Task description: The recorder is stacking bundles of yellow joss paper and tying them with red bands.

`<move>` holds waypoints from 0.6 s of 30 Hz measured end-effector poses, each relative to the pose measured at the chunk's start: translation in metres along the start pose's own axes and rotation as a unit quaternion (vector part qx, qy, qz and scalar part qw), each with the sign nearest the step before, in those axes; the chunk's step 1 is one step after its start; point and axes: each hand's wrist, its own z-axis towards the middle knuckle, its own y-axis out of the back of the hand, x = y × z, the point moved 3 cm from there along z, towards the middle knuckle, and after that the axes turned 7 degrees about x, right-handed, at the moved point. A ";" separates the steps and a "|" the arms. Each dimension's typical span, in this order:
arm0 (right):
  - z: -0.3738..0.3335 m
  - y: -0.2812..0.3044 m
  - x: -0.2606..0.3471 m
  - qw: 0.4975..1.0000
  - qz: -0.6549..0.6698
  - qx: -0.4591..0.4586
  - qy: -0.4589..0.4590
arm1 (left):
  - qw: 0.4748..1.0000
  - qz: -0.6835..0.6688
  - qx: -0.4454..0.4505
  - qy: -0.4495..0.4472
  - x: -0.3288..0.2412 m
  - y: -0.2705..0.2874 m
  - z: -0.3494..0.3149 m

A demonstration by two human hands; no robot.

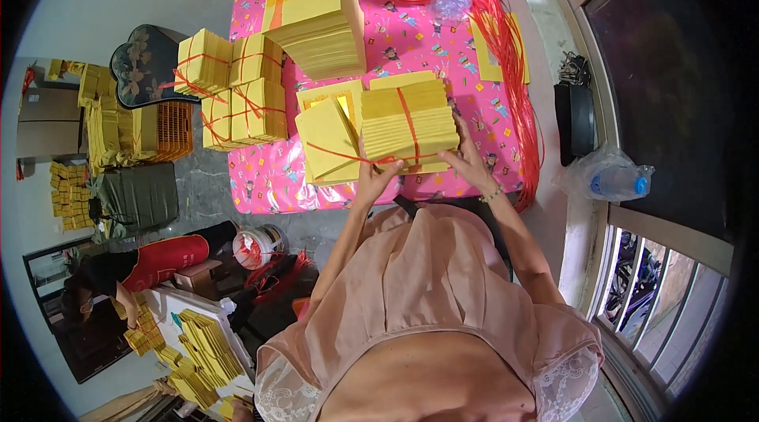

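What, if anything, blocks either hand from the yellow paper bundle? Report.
Nothing visible blocks them: left hand and right hand are on the yellow paper bundle, with the red strap along its near edge.

**The Dress [427,287] Was Soft Pink**

It was a bit brownish too, with long folds down the front. The short, loose sleeves [557,335] had white see-through lace [566,374] with flowers on it. Next to the right hand [472,169], a thin bracelet [490,196] of little beads went around the wrist.
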 end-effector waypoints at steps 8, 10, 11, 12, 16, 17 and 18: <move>-0.019 -0.025 -0.014 0.989 -0.053 -0.134 -0.011 | 0.996 -0.046 -0.020 -0.070 -0.045 -0.017 -0.013; -0.021 -0.028 -0.017 0.982 -0.021 -0.183 -0.033 | 0.997 -0.057 -0.035 -0.025 -0.054 -0.022 -0.014; -0.022 -0.029 -0.016 0.982 -0.016 -0.184 -0.045 | 0.997 -0.057 -0.039 -0.024 -0.057 -0.023 -0.015; -0.022 -0.029 -0.016 0.981 -0.012 -0.187 -0.056 | 0.997 -0.068 -0.045 -0.017 -0.058 -0.022 -0.015; -0.020 -0.027 -0.017 0.982 0.005 -0.179 -0.059 | 0.995 -0.092 -0.047 -0.011 -0.057 -0.020 -0.011; -0.016 -0.026 -0.018 0.982 0.005 -0.179 -0.060 | 0.992 -0.113 -0.047 -0.010 -0.055 -0.020 -0.011; -0.010 -0.024 -0.017 0.984 0.022 -0.171 -0.035 | 0.992 -0.114 -0.045 -0.009 -0.052 -0.021 -0.011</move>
